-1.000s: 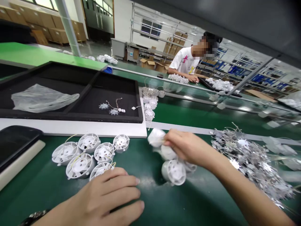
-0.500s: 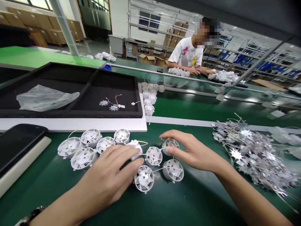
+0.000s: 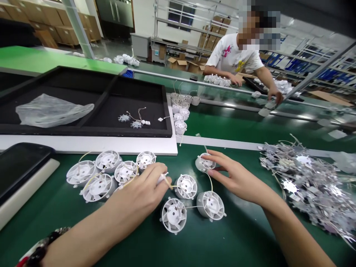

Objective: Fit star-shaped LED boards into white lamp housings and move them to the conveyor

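My left hand [image 3: 139, 191] is closed round a white round fan housing [image 3: 161, 178], which it mostly hides; a yellowish wire shows at the fingertips. My right hand [image 3: 236, 178] has thumb and fingers closed on the side of another fan housing [image 3: 202, 163], standing on the green tabletop. Between and below my hands lie three more: an upper fan housing [image 3: 185, 186], a lower left fan housing [image 3: 173, 216] and a lower right fan housing [image 3: 211, 205], with wires running among them. Left of my left hand sits a cluster of similar fan housings [image 3: 97, 187].
A black tray [image 3: 133, 132] on a white board holds a plastic bag [image 3: 50, 111] and small wired parts. A heap of silvery star-shaped parts [image 3: 314, 189] lies at right. A phone [image 3: 25, 167] is at left. Across the line, a person [image 3: 233, 55] handles parts.
My left hand has closed on the fan housing near its fingertips and lifted slightly. My right hand's fan housing has shifted away from the others. The person opposite has reached an arm forward.
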The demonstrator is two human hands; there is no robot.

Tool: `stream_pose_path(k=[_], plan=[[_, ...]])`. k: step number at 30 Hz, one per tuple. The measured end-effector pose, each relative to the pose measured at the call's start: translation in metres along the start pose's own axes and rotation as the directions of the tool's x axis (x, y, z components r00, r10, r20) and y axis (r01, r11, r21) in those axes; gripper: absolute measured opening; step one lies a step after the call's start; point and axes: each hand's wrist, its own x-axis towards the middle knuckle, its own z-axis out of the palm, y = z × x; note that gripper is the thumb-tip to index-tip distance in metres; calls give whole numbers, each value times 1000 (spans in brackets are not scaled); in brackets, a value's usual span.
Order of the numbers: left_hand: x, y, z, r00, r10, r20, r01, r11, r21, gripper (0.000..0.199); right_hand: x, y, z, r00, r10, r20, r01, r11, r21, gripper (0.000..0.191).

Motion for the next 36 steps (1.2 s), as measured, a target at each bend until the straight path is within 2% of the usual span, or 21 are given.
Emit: stream_pose_path(k=[2,4,6,8,11,13,16,18,20,22,24,26,28,30,33,36], plan=[[-5,3,0,999,-27,-35,28,999,25,36,7,-3,11,1000,-24,-21,25,998,63,49],[-9,3,-3,997,-39,-60,42,998,45,37,15,-12,21,998,-67,4,65,981,184,52],[-11,1,-7,997,-36,-66,40,998,54,34,20,-22,26,989,-137,61,106,926,361,60],[-10,-2,-13,997,-31,-68,35,998,55,31,21,-27,25,983,-177,52,135,884,447,63],[-10,-5,-18,996,-59,-72,62,997,47,30,5,-21,13,990,-137,-39,142,930,340,56],[-10,-5,-19,993,-76,-85,78,997,24,30,-13,-14,7,988,-155,-14,155,962,224,64],[-9,-6,-17,993,-46,-113,45,999,-10,28,-37,-10,14,965,-253,71,253,967,4,113],[-6,-8,-15,993,-18,-117,16,1000,-23,28,-44,-13,29,933,-353,69,359,927,-113,132],[-3,-11,-14,994,-19,-109,17,1000,-25,30,-41,-16,45,882,-468,58,470,867,-166,127],[1,-15,-13,994,-37,-107,36,999,-15,32,-29,-14,54,844,-534,41,531,825,-195,110],[4,-21,-14,993,-38,-111,37,999,-7,30,-14,-6,54,846,-533,18,524,823,-218,90],[6,-28,-14,993,-22,-119,22,1000,-3,30,2,6,48,866,-500,-5,488,847,-210,77],[7,-34,-13,992,-10,-124,11,1000,3,28,17,17,42,891,-451,-40,440,883,-164,77],[7,-38,-11,993,-10,-121,10,1000,6,27,31,23,39,906,-416,-76,407,906,-116,88],[5,-39,-9,995,-11,-101,11,1000,-2,35,53,21,45,908,-409,-93,401,911,-94,104],[0,-39,-10,999,-5,-53,3,999,-34,49,68,12,50,918,-383,-106,376,923,-83,99]])
